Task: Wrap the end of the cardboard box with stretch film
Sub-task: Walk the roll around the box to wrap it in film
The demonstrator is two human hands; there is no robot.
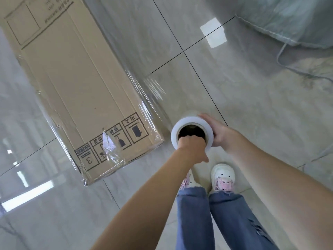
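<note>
The wrapping looks well begun but unfinished: clear film already clings over the near end of the long tan cardboard box, which lies on the grey tiled floor just left of both hands, and a taut sheet runs from its right edge to the roll. The white stretch-film roll stands upright between the hands. The left hand has fingers tucked into its dark core, and the right hand cups its outer side, so more passes seem likely.

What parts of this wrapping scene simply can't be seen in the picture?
Head view only:
- Left hand: fingers hidden inside the film roll core.
- Right hand: fingertips hidden behind the roll.
- Cardboard box: far end cut off by the top edge.
- Grey bag: cut off at the corner.
</note>
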